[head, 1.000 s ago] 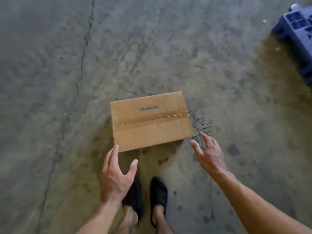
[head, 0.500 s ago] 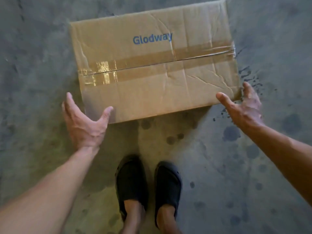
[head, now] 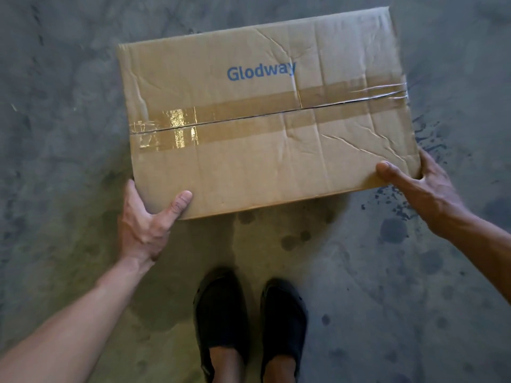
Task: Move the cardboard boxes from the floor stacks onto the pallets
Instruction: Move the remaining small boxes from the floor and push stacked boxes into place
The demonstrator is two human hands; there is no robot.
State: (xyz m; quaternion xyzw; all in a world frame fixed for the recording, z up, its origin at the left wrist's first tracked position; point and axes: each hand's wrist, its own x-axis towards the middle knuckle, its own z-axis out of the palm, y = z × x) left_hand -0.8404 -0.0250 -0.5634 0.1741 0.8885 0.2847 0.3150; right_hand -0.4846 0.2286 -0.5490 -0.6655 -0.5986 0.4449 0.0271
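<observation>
A brown cardboard box [head: 265, 117] marked "Glodway", taped along its top seam and creased, fills the upper middle of the head view. My left hand [head: 146, 219] grips its near left corner, thumb on top and fingers hidden down the side. At the near right corner my right hand [head: 414, 183] grips it the same way, thumb on the lid and fingers round the edge. Whether the box still touches the floor cannot be told.
Stained grey concrete floor [head: 414, 286] lies all around, with dark spots to the right. My two feet in black shoes [head: 249, 322] stand just behind the box. No pallet is in view.
I have bent closer and the box looms larger. Both hands, open and apart from the box before, have closed on its near corners.
</observation>
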